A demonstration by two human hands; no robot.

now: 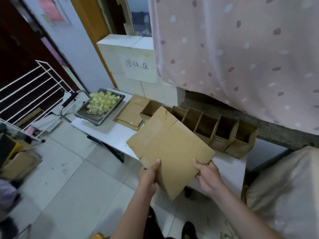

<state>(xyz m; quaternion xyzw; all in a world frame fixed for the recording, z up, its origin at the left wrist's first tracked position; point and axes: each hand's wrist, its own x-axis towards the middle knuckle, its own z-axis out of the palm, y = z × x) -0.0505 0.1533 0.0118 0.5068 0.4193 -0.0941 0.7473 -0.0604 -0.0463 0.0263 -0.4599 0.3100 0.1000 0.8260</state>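
Both hands are gripping the flattened cardboard box (170, 145) over the white table (229, 169), left hand (148, 175) and right hand (208, 175) pinching its near edge, long axis tilting away toward the upright open cartons (224, 133); tiled floor (69, 169), pink curtain (241, 57) behind.

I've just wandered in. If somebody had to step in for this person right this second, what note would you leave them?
Left hand and right hand: each grips the near edge of the flat brown cardboard box, thumbs on top, above the white table.
Done: a row of open brown cardboard boxes stands at the table's far side.
Left: the held box is not yet opened up. A stack of flat brown cardboard blanks lies left of the row, probably next.
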